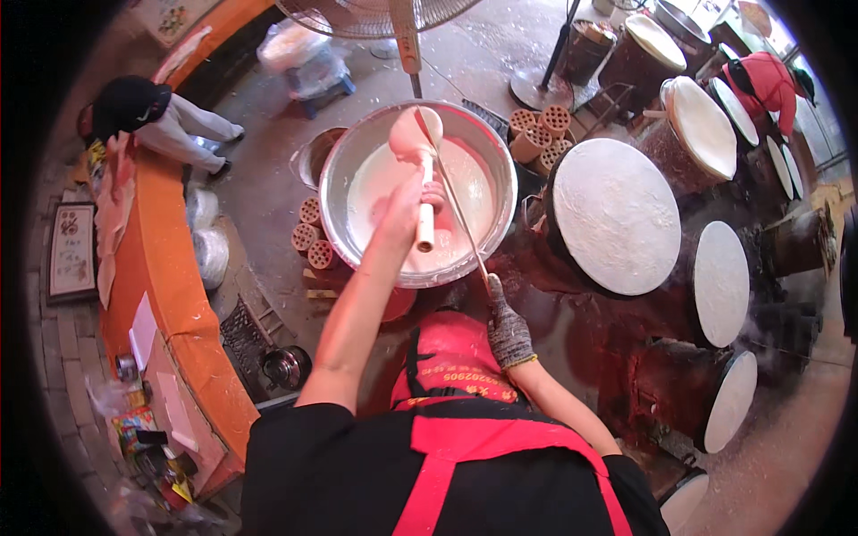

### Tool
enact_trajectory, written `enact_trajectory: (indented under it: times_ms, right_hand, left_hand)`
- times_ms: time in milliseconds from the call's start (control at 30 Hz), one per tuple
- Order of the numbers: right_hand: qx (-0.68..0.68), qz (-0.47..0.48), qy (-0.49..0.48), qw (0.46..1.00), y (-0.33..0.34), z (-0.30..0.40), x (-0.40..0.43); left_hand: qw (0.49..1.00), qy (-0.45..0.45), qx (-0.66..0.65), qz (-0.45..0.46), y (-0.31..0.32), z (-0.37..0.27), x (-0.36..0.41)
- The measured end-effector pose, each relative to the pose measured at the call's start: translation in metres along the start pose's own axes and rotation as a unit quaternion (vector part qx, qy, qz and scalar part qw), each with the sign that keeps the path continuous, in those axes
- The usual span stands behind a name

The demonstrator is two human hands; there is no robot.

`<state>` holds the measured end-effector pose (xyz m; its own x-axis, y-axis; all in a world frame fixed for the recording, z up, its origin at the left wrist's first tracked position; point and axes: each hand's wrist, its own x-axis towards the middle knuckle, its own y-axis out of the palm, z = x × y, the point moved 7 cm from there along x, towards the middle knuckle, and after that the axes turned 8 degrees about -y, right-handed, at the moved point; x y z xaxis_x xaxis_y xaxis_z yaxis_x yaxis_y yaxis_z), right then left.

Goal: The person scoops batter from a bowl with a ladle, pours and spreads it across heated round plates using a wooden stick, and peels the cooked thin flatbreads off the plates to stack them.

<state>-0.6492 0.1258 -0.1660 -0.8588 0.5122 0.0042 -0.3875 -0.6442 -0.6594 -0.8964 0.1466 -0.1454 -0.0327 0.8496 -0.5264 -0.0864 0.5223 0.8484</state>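
Note:
In front of me a wide metal basin [328, 231] holds pale, wet batter [472, 184]. My left hand [405, 204], bare, grips the light tubular handle of a ladle [417, 134]. The ladle's head is coated with batter and hangs over the far part of the basin. My right hand [509, 328] wears a grey knit glove and holds a long, thin spatula [462, 208] by its near end. From the basin's near rim the spatula slants up to the ladle's head, where its far end overlaps the head. Whether the two touch, I cannot tell.
Right of the basin stand several drum stoves with round griddles; the nearest griddle [617, 218] bears a white sheet. Honeycomb briquettes [536, 137] flank the basin. A standing fan [405, 40] is beyond it. An orange counter [161, 241] curves along the left. Two people [764, 84] work farther off.

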Motion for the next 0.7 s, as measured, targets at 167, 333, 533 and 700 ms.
enact_trajectory:
  times_ms: [167,333,533,700]
  right_hand:
    - [0.007,-0.014,-0.042,0.999,-0.022,0.042,-0.009]
    - [0.031,-0.084,-0.131,0.987,-0.062,0.084,0.007]
    - [-0.027,-0.261,-0.167,0.95,-0.109,0.127,0.043]
    - [-0.063,-0.395,-0.152,0.904,-0.102,0.147,0.05]
  left_hand:
    - [0.982,0.091,0.15,-0.065,0.093,0.006,-0.117]
    - [0.947,0.102,0.287,-0.098,0.163,-0.009,-0.194]
    - [0.853,0.128,0.502,-0.052,0.238,-0.058,-0.25]
    - [0.81,0.08,0.567,-0.122,0.176,-0.118,-0.177]
